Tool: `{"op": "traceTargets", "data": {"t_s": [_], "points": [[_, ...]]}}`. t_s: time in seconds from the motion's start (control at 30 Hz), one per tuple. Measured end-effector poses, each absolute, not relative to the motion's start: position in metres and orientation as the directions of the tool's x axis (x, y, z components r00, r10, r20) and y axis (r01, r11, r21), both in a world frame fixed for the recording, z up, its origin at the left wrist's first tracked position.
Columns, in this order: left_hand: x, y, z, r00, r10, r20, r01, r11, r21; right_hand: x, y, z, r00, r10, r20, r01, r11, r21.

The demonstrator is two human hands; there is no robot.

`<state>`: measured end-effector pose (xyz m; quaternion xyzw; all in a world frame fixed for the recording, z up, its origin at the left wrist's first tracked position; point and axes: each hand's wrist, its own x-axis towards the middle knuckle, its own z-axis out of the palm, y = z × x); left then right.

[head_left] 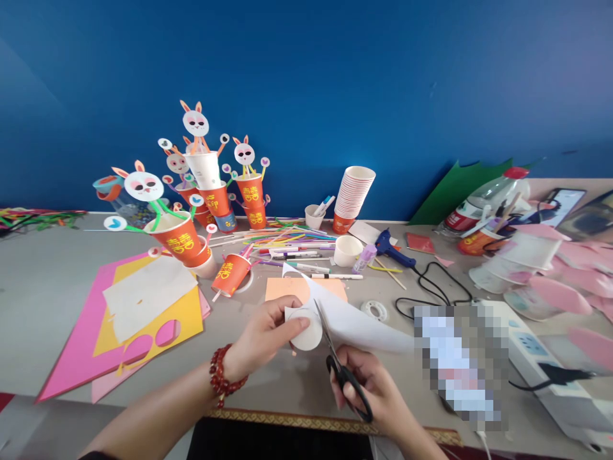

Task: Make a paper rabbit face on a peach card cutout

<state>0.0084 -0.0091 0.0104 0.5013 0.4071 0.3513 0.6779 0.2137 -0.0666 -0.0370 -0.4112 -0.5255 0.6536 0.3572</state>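
Front and centre at the table (43, 281), a paper disc (311, 335) in the left hand (280, 326), scissors (341, 370) just beside it in the right hand (371, 383), a paper sheet (354, 316) right behind! Over left, layered card sheets (148, 294); behind those, cups (179, 239) with rabbit figures (143, 187) standing in them. Mid-table, pens (297, 255); behind, a cup stack (354, 198) near the wall (306, 96). Out right, a power strip (527, 343), a bottle (464, 216) farther back!

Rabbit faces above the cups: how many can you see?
4 clear: the front-left face, the topmost face, the right-hand face and a rear face lower left of the topmost. Another may be partly hidden.
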Motion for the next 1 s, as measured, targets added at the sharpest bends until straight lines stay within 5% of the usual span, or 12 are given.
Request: {"op": "traceTargets", "data": {"t_s": [1.0], "points": [[0.0065,-0.0064,0.017,0.476,0.865,-0.158,-0.037,0.2,0.979,0.2228,-0.0638,-0.0377,-0.434,0.888,-0.154,-0.029,-0.185,-0.982]]}}
